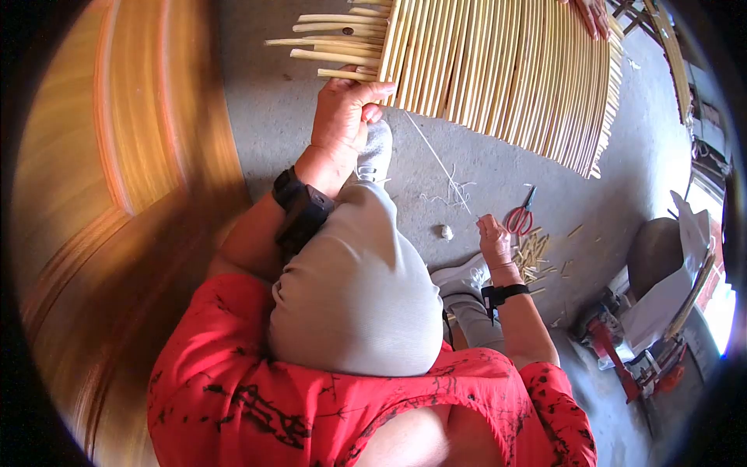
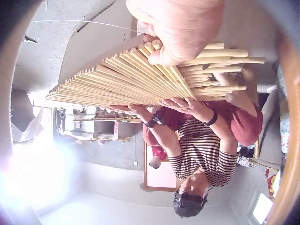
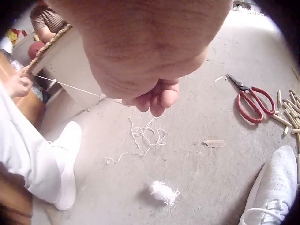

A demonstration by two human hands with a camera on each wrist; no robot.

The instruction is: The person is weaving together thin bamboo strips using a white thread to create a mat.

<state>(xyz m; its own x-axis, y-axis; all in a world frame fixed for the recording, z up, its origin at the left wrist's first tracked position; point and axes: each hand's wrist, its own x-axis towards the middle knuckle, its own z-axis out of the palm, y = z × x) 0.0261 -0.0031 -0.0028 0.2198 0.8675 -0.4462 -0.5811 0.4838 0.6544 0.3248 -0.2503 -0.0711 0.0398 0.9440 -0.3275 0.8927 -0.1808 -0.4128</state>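
Observation:
A mat of pale stalks [image 1: 498, 70] lies side by side across the top of the head view, with several longer stalk ends jutting out at its left. My left hand [image 1: 340, 117] grips its near left corner, thumb over the outermost stalks. From near that corner a thin white string [image 1: 432, 148] runs taut down to my right hand [image 1: 496, 243], whose curled fingers pinch it low above the floor. In the right wrist view the right hand [image 3: 150, 56] hides most of its grip, and the string [image 3: 70, 85] stretches left toward the mat's edge.
Another person's hands [image 2: 187, 108] touch the mat from its far side. On the floor lie red-handled scissors [image 3: 253, 101], a small white string ball [image 3: 163, 192], loose string [image 3: 150, 138] and cut stalk pieces [image 1: 533, 253]. A wooden surface [image 1: 140, 156] stands at left.

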